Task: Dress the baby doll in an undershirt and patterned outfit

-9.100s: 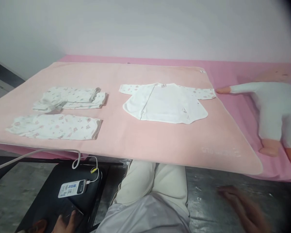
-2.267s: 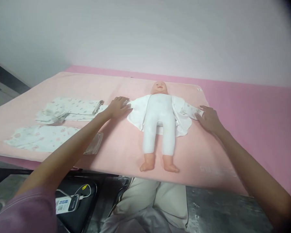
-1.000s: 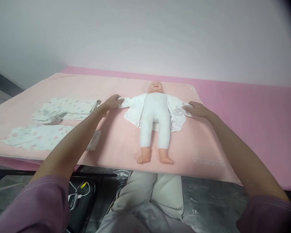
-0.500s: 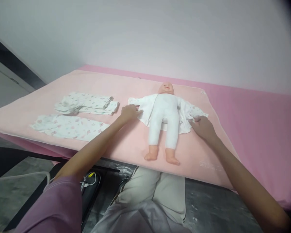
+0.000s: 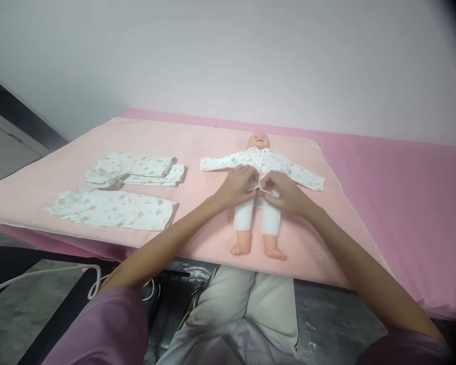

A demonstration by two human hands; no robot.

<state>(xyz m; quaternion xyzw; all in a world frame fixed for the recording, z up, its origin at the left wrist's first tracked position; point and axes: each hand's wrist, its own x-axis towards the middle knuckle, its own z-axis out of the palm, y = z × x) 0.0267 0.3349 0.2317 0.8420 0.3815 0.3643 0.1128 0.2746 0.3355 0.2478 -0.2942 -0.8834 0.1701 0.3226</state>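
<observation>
A baby doll (image 5: 242,242) lies on its back, head away from me, its white legs and bare feet toward me. A white printed baby shirt (image 5: 279,163) covers its chest, both sleeves spread to the sides and the front panels drawn together at the middle. My left hand (image 5: 238,186) pinches the left front edge of the shirt near the hem. Facing it, my right hand (image 5: 283,190) is closed on the right front edge. The two hands nearly meet over the doll's belly, and the fingers hide part of the hem.
Left of the doll lie folded printed baby clothes (image 5: 140,170) and printed baby pants (image 5: 114,209). A pink blanket (image 5: 209,228) covers the table, with a darker pink cover (image 5: 403,213) at right. A white cable (image 5: 61,268) hangs at lower left.
The shirt's front panels, earlier spread open beside the doll, now lie folded over its chest. Both my hands have moved inward from the sides to the shirt's middle.
</observation>
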